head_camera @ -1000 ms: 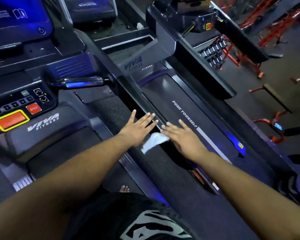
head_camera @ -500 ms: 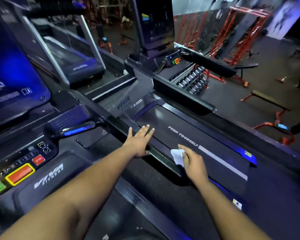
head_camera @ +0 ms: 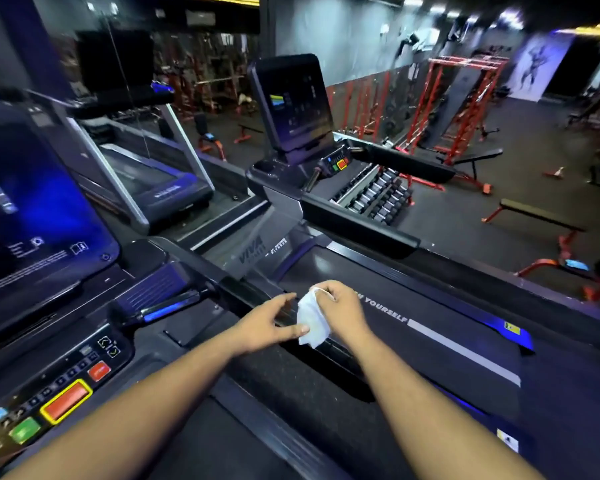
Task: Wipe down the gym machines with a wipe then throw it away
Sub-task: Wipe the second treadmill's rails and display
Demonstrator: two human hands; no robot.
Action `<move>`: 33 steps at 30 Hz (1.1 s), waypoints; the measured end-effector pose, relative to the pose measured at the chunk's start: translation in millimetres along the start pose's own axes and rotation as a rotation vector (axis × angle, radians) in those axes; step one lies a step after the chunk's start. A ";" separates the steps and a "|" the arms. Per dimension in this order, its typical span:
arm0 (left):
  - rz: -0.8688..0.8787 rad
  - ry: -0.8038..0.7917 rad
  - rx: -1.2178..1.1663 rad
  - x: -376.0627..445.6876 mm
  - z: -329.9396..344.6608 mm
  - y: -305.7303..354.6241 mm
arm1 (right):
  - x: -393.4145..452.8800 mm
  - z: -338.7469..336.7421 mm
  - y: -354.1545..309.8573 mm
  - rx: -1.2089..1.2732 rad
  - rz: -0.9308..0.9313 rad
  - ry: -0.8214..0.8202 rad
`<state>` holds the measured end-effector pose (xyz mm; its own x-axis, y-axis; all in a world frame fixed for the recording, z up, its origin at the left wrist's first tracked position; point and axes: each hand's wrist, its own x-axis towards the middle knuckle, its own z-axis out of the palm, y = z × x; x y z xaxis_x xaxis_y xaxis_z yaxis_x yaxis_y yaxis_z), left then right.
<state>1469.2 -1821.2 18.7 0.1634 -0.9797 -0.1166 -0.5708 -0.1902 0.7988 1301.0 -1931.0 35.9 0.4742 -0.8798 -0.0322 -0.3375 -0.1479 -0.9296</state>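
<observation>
A crumpled white wipe (head_camera: 311,322) hangs from my right hand (head_camera: 342,311), which pinches its top edge just above the side rail (head_camera: 340,351) of the neighbouring treadmill. My left hand (head_camera: 265,325) hovers close on the left with its fingers loosely spread and its thumb tip touching the wipe's lower left edge. Behind the hands lies that treadmill's dark belt (head_camera: 440,344), marked "YOURSELF" with a white stripe. I stand on the near treadmill, whose control panel (head_camera: 63,393) with red, green and yellow-framed buttons is at the lower left.
The near treadmill's blue-lit screen (head_camera: 32,216) fills the left. The neighbouring treadmill's console (head_camera: 291,109) and black armrests (head_camera: 357,223) stand ahead. Beyond are a dumbbell rack (head_camera: 378,195), red benches (head_camera: 541,216) and red racks (head_camera: 465,105) on the dark floor.
My right hand has lifted the wipe off the rail and now holds it hanging. My left hand left the rail and moved right to the wipe. The view has tilted upward.
</observation>
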 end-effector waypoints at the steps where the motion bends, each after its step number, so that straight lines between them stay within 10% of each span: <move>1: 0.009 -0.007 -0.031 -6.9 -2.9 1.6 | 0.9 2.0 -6.1 0.026 0.008 -0.015; 16: -0.042 0.380 -0.039 -124.0 48.8 123.7 | -39.8 -80.1 -37.8 0.194 -0.134 -0.398; 33: -0.051 0.400 -0.011 -136.6 116.5 172.9 | -111.9 -132.2 -19.8 0.098 -0.206 -0.292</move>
<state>1254.4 -1727.7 104.0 0.4930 -0.8662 0.0813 -0.5459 -0.2352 0.8042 1147.1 -1889.3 106.5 0.7411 -0.6678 0.0689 -0.1383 -0.2523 -0.9577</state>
